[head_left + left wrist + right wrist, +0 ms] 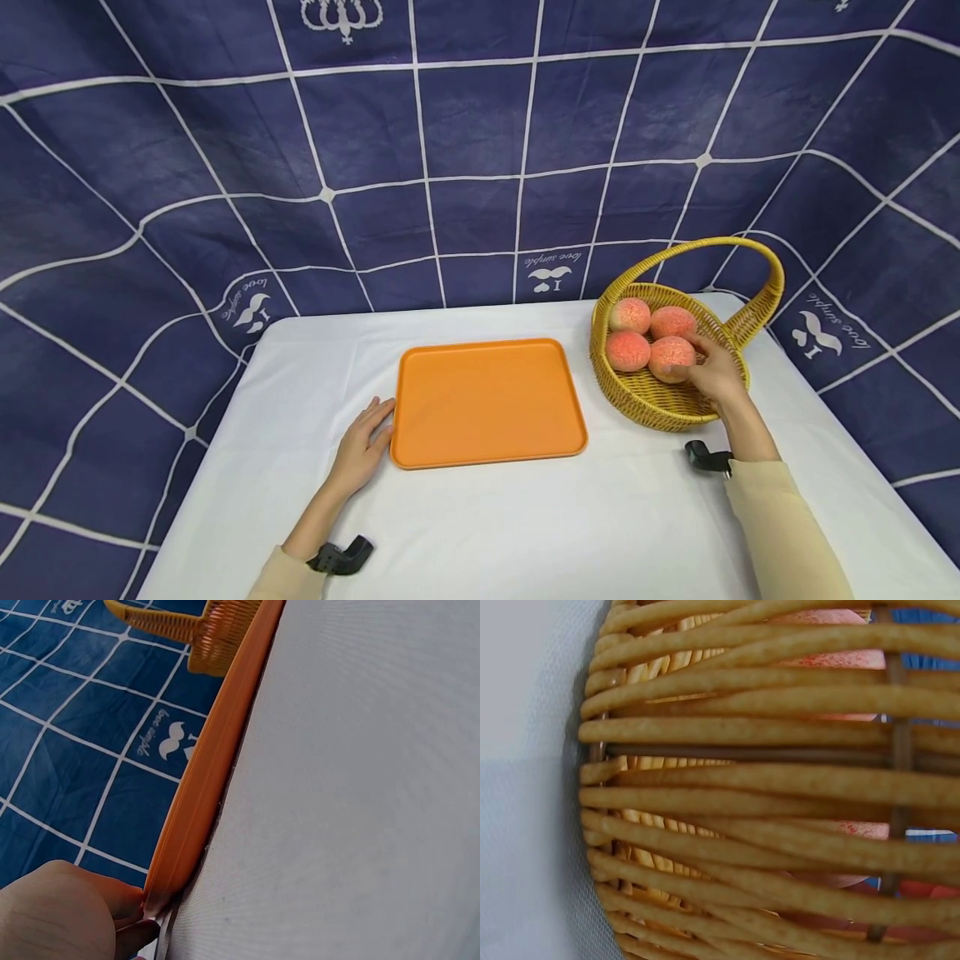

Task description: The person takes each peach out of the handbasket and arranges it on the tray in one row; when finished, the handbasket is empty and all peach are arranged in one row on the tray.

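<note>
My right hand (716, 371) reaches into a yellow wicker basket (645, 408), thumb and fingers placed around the front right peach (670, 357). That peach sits among others, including a front left peach (627, 351) and a back right peach (672, 322). The right wrist view is filled by the basket's woven wall (742, 787), with pinkish fruit and parts of the hand showing through gaps. My left hand (358, 450) lies at the left edge of an orange tray (487, 404), its extended fingers touching the rim, as the left wrist view shows at the tray's corner (161, 889).
A white cloth (480, 533) covers the table beneath tray and basket. The basket's tall arched handle (761, 308) rises on the right, beside the right hand. Blue curtain (480, 117) with white lines hangs behind the table and along both sides.
</note>
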The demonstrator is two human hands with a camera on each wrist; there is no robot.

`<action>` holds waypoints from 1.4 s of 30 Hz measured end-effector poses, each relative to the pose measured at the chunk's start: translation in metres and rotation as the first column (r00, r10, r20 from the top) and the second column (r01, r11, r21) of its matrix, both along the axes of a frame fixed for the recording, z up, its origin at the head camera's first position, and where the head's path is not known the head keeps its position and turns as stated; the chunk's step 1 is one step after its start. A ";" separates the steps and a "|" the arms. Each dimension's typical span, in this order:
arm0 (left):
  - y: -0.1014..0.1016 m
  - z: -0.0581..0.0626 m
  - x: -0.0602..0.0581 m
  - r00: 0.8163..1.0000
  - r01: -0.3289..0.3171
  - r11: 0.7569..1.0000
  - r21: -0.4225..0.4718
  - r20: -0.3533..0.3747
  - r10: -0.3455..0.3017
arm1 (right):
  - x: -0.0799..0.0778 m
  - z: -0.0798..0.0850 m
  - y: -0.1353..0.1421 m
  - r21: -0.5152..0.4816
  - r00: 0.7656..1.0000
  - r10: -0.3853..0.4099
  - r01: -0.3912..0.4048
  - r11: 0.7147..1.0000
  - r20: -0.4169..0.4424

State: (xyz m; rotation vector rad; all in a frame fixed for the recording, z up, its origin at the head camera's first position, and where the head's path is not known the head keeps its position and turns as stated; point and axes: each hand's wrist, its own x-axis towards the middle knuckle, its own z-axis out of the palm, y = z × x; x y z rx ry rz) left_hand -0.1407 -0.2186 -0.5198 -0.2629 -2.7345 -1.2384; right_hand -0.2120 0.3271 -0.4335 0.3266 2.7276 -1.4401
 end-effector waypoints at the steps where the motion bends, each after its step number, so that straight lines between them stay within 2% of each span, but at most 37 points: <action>1: 0.000 0.000 0.000 1.000 0.000 1.000 -0.002 -0.004 0.000 | 0.000 0.000 0.000 0.002 1.000 -0.002 0.002 1.000 0.000; 9: -0.002 0.001 0.001 0.999 0.001 1.000 -0.005 -0.032 -0.002 | 0.001 0.000 -0.002 0.017 1.000 -0.006 0.007 1.000 -0.012; 15: -0.001 0.000 0.001 1.000 0.005 1.000 -0.003 -0.022 -0.006 | 0.006 0.003 -0.001 0.057 0.999 0.014 -0.011 0.998 -0.048; 25: 0.000 0.003 0.001 1.000 0.010 1.000 -0.008 -0.014 -0.010 | 0.016 0.022 -0.004 0.096 0.998 -0.018 0.024 0.995 -0.064; 33: -0.001 0.003 0.002 1.000 0.009 1.000 0.001 -0.027 -0.009 | 0.034 0.041 -0.014 0.058 0.991 0.025 -0.017 0.998 -0.129; 42: -0.002 0.003 0.002 1.000 0.012 1.000 -0.003 -0.020 -0.012 | 0.062 0.059 -0.042 0.066 0.969 0.101 -0.088 0.994 -0.224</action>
